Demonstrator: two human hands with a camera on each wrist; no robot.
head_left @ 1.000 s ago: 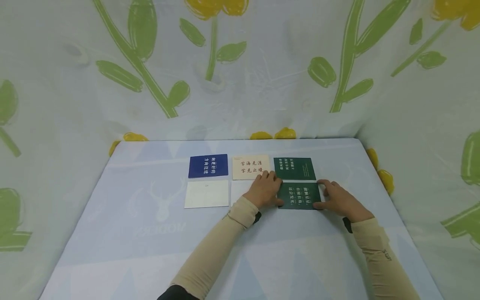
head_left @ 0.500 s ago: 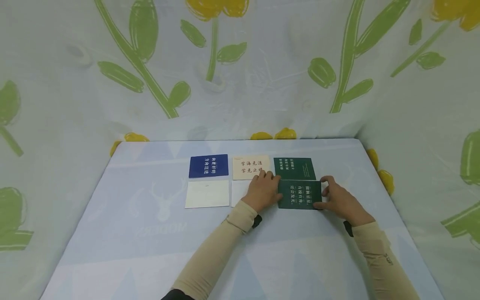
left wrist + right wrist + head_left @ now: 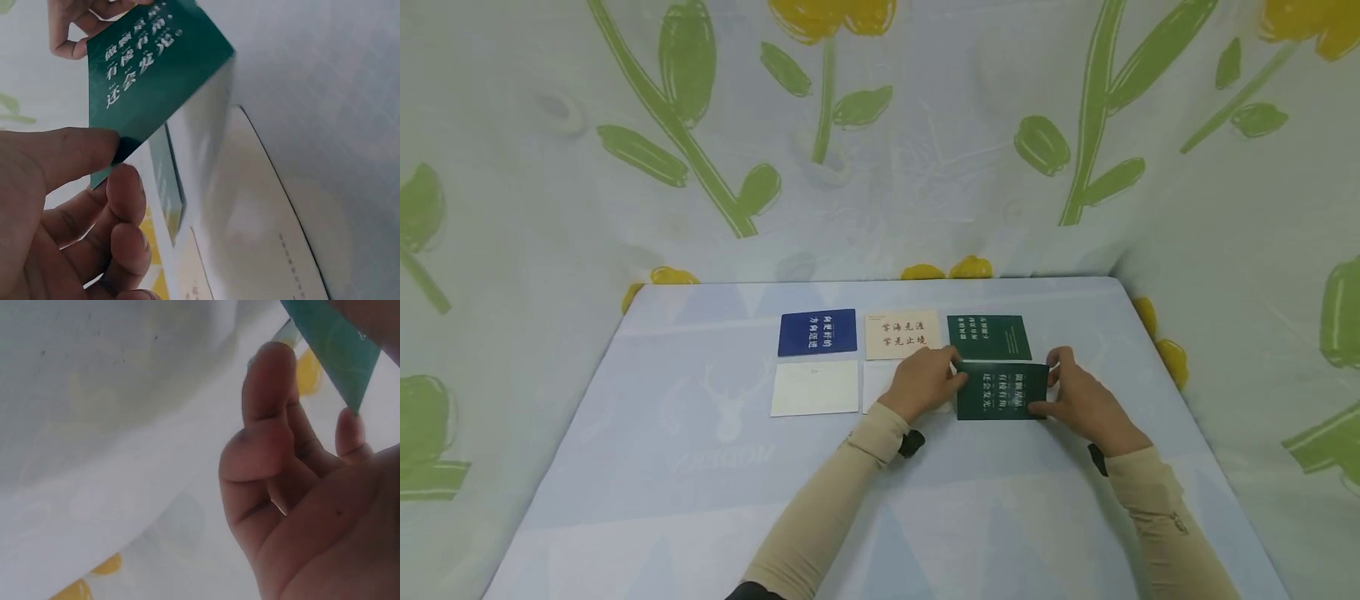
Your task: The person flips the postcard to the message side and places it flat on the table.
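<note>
A green card [image 3: 1000, 392] with white Chinese lettering is held by both hands at its two ends, tilted with its near edge low. My left hand [image 3: 921, 383] pinches its left end, thumb on the printed face and fingers behind, as the left wrist view shows. My right hand [image 3: 1084, 408] pinches the right end, thumb [image 3: 1043, 409] at the lower corner and fingers at the upper one. Right behind it lies a second green card [image 3: 988, 337]. A white card [image 3: 874, 385] is partly hidden under my left hand.
Left of the far green card lie a cream card [image 3: 902, 333] with dark lettering and a blue card [image 3: 816, 333]. In front of the blue one is another white card [image 3: 815, 387]. The pale table [image 3: 685, 467] meets flower-patterned cloth [image 3: 925, 167] at its back and sides.
The near green card has tilted up off the table and shifted slightly right. My left fingers have moved from lying along its left edge to pinching it.
</note>
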